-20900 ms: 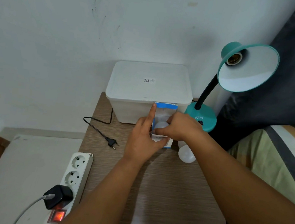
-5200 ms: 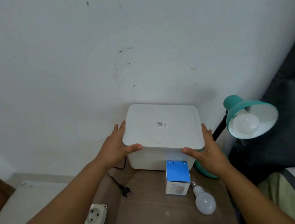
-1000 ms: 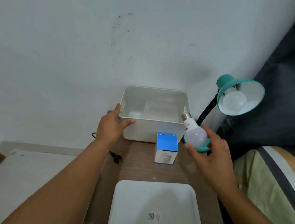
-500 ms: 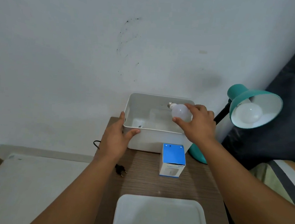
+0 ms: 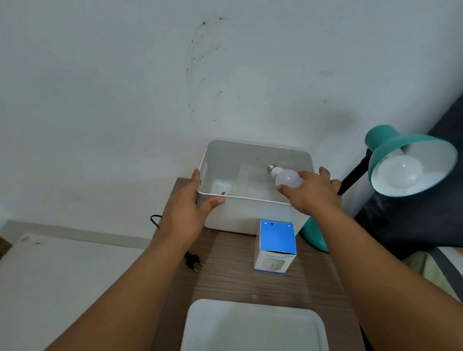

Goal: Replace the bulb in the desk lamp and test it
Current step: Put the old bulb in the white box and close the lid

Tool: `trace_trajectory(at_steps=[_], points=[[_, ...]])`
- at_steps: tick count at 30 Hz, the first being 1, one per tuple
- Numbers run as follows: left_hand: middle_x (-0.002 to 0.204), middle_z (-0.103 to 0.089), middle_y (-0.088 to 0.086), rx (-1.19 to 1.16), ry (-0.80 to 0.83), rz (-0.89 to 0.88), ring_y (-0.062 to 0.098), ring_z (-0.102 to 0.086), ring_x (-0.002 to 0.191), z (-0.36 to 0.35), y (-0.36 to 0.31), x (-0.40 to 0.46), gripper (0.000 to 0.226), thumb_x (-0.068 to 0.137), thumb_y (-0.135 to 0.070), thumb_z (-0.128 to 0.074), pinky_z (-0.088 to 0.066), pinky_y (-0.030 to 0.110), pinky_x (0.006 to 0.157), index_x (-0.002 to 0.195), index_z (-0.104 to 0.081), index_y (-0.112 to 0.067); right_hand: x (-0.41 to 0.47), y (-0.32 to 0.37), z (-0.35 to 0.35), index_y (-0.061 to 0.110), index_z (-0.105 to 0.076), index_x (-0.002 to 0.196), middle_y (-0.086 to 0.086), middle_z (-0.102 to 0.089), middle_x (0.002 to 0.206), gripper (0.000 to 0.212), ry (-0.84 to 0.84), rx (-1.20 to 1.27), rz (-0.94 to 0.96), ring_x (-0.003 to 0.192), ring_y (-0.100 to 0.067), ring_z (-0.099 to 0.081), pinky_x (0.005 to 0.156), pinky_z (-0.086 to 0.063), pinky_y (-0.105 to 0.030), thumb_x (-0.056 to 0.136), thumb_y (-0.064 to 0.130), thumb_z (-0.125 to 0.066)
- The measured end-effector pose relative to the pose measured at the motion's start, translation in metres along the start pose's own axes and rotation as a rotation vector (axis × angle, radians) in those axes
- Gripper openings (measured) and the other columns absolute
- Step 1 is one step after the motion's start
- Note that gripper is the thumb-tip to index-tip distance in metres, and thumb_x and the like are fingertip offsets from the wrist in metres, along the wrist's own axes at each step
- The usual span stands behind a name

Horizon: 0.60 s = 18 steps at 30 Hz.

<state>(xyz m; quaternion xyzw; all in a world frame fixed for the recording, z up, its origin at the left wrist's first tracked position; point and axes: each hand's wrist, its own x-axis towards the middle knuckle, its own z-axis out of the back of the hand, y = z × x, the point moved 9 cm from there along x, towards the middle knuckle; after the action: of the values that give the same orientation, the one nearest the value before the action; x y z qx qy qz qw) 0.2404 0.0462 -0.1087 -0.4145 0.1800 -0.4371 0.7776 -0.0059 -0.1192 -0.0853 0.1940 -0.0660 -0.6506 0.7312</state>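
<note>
A teal desk lamp (image 5: 410, 160) stands at the right with a white bulb (image 5: 400, 173) screwed into its shade, unlit. My right hand (image 5: 311, 192) holds another white bulb (image 5: 286, 178) inside the open white bin (image 5: 252, 215), screw base pointing left. My left hand (image 5: 191, 211) grips the bin's front left corner, thumb on the front wall. The screw base of a further bulb (image 5: 224, 193) peeks over the bin's front rim. The lamp's black plug (image 5: 193, 261) lies loose on the wooden desk.
A blue-and-white bulb box (image 5: 276, 246) stands on the desk (image 5: 232, 281) in front of the bin. The bin's white lid (image 5: 255, 339) lies at the near edge. A wall is behind, bedding (image 5: 452, 267) at the right, a white surface (image 5: 55, 286) at the left.
My right hand has lowered the bulb deeper into the bin. A second ago it held the bulb in front of the lamp base. My left hand stays on the bin's corner.
</note>
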Motion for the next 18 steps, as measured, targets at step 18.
trace_trajectory(at_steps=[18], points=[[0.166,-0.019,-0.003,0.086,0.060,-0.080,0.017,-0.023,0.151,0.039,-0.039,-0.065,0.100,0.086,-0.059,-0.066,-0.026,0.037,0.121,0.160,-0.012,-0.021,-0.125,-0.041,0.015,0.029,-0.039,0.151,0.000,-0.029,0.163,0.067,-0.211,0.236,0.354,0.148,-0.023,-0.026,0.118,-0.026,-0.042,0.091,0.045,-0.065]])
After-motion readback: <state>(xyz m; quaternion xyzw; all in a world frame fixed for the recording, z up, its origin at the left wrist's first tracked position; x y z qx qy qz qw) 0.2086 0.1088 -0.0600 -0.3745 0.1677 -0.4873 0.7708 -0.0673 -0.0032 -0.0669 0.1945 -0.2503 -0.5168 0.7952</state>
